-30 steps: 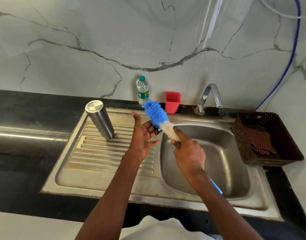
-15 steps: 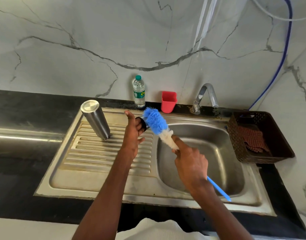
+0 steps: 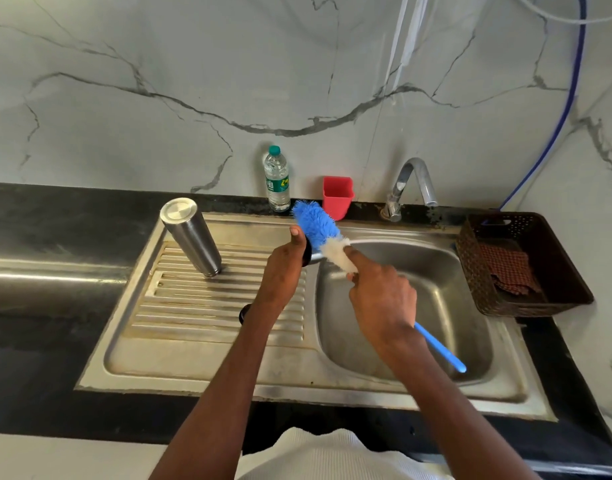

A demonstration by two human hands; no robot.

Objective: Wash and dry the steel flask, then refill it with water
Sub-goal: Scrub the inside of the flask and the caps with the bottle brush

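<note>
Now the left hand (image 3: 285,268) has closed around a small dark lid (image 3: 307,253), the right hand (image 3: 380,299) working the brush (image 3: 320,233) against it — the flask (image 3: 190,237) waits upturned, apart.

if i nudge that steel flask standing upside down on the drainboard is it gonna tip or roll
The tall, narrow steel flask will probably tip easily: it stands on the ridged steel drainboard, which gives uneven footing. Once down, its smooth round body would likely roll, perhaps guided along the grooves. The polished metal may also be slippery if wet, though wetness can't be judged here.
</note>
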